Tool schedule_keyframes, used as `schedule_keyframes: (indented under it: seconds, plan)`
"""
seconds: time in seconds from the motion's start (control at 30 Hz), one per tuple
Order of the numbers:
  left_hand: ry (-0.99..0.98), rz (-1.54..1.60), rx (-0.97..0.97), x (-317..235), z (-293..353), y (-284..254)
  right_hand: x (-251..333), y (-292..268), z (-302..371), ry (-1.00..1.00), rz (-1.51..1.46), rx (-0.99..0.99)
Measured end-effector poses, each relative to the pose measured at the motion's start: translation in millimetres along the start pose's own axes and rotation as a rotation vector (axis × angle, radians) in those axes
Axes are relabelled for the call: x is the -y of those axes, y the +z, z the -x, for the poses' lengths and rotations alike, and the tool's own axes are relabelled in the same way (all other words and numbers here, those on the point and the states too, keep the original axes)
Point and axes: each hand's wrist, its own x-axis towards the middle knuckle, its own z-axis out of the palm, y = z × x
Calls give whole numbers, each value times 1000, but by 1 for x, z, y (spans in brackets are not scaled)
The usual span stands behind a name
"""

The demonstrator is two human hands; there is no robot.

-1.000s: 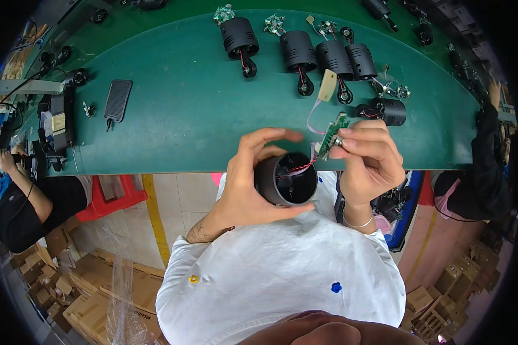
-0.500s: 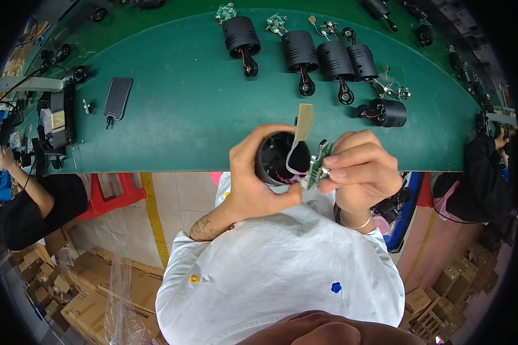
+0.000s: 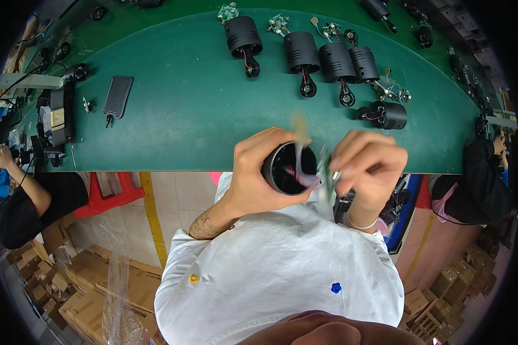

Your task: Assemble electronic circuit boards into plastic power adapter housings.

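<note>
My left hand (image 3: 258,172) is wrapped round a black cylindrical housing (image 3: 274,179), its open mouth tipped up toward me. Wires (image 3: 303,169) come out of that mouth to a small green circuit board (image 3: 326,178), blurred by motion. My right hand (image 3: 367,164) pinches this board just right of the housing. A tan flat piece (image 3: 299,126), also smeared, stands above the housing's rim on a pale wire. Both hands are over the near edge of the green table (image 3: 172,138).
Several black housings (image 3: 301,53) with wired boards lie at the table's far side. One housing (image 3: 389,115) lies nearer, on the right. A dark flat rectangular device (image 3: 118,98) rests on the left. Red stools (image 3: 112,195), cartons (image 3: 92,299) and co-workers' arms (image 3: 34,192) flank me.
My right hand has shifted slightly right with the circuit board, drawing it a little away from the housing. The housing has moved slightly right in my left hand, and the tan piece has swung.
</note>
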Motion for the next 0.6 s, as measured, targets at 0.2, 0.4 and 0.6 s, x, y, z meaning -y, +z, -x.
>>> schedule_keyframes:
  seconds: [0.2, 0.4, 0.6]
  plan:
    - [6, 16, -71, 2, 3, 10, -12, 7, 1, -336, 476, -367]
    - [62, -57, -71, 1, 1, 12, -10, 9, 3, -435, 642, -83]
    - [222, -18, -157, 14, 0, 14, -9, 14, 3, -416, 676, -22]
